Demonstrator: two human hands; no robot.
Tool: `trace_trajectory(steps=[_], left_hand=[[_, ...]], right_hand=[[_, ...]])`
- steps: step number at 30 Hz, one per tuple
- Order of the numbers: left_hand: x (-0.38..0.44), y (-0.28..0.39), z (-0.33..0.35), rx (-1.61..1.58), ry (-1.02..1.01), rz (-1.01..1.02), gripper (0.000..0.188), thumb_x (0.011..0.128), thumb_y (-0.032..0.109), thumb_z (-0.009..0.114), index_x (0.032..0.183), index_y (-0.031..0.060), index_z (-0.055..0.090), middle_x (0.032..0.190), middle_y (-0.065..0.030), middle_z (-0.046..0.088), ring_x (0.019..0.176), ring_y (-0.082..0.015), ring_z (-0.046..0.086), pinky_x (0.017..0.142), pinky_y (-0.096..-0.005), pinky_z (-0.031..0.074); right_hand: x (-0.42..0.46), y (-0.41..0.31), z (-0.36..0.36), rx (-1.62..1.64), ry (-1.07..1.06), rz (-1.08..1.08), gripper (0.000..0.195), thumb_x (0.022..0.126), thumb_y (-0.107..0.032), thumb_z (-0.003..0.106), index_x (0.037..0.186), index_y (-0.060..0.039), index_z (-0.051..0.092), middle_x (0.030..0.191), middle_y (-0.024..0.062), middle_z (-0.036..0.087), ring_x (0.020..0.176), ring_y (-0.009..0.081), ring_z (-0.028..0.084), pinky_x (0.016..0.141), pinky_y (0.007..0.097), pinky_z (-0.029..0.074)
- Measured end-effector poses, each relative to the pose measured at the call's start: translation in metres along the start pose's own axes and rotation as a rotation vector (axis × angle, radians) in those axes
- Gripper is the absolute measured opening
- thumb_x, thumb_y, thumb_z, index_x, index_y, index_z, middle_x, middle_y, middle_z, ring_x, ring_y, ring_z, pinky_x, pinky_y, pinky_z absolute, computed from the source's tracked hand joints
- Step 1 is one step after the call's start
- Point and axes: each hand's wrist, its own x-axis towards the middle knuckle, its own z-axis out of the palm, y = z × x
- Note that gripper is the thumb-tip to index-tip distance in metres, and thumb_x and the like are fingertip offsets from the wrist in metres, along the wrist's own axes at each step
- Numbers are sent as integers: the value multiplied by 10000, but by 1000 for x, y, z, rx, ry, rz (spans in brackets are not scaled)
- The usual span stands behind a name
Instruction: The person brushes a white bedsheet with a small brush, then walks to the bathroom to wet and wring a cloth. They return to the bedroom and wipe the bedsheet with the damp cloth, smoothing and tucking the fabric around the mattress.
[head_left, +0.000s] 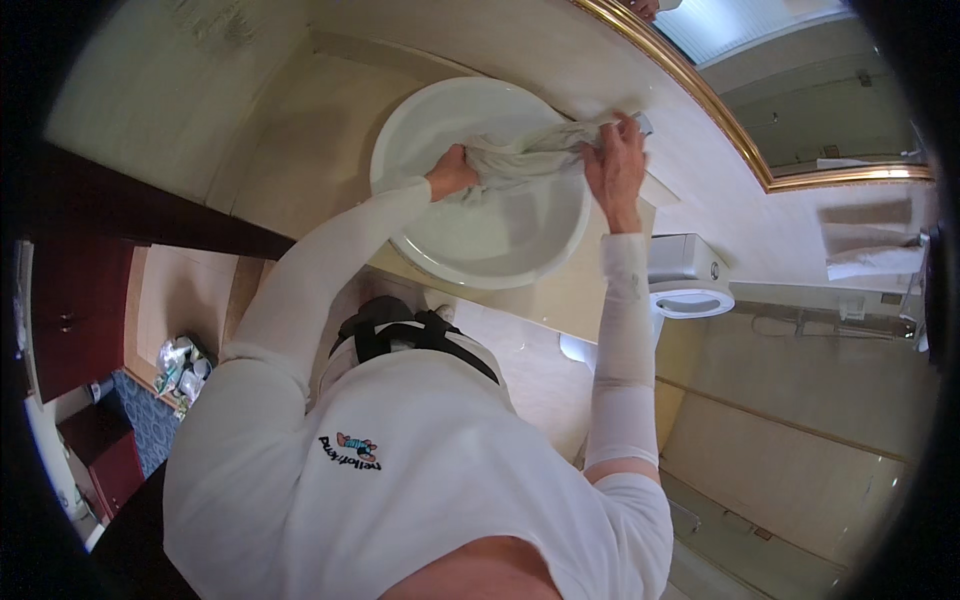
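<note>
A wet-looking, whitish-grey cloth (529, 154) stretches in loose folds across a round white washbasin (405, 97). My left hand (454, 172) grips the cloth's left end over the middle of the bowl. At the basin's right rim, the fingers and thumb of my right hand (619, 161) close on its other end. A small grey metal piece (643, 124), perhaps part of a faucet, shows just beyond my right fingers; the cloth and hand hide what lies beneath them.
The basin stands on a beige counter (307, 157) against the wall. A gold-framed mirror (810, 112) hangs at the upper right. Right of the counter is a toilet (686, 274). White towels (874, 262) hang farther right. Bagged items (181, 371) lie on the floor at the left, past a dark door edge (172, 195).
</note>
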Motion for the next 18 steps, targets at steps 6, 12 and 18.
trace_trajectory(steps=[6,12,18], left_hand=[[-28,79,-16,-259,-178,195,618,692,52,712,1229,-15,412,1141,-96,541,1057,-197,515,932,-315,406],[-33,118,-27,-571,-150,379,574,698,105,707,1203,11,449,1084,-65,562,1013,-184,524,904,-308,409],[-50,114,-8,-878,-60,118,672,799,181,630,1348,91,252,1242,-94,438,1111,-206,464,932,-346,404]], right_hand=[[1,61,28,-56,11,-18,353,711,-207,647,1001,-25,562,1231,134,472,1251,297,350,798,441,448],[-64,10,100,1040,-220,533,458,811,-301,578,1151,-2,513,999,125,605,936,274,590,792,363,466],[-90,-85,120,2875,-196,887,499,836,-383,503,1264,-134,440,1321,72,440,1181,304,437,972,548,340]])
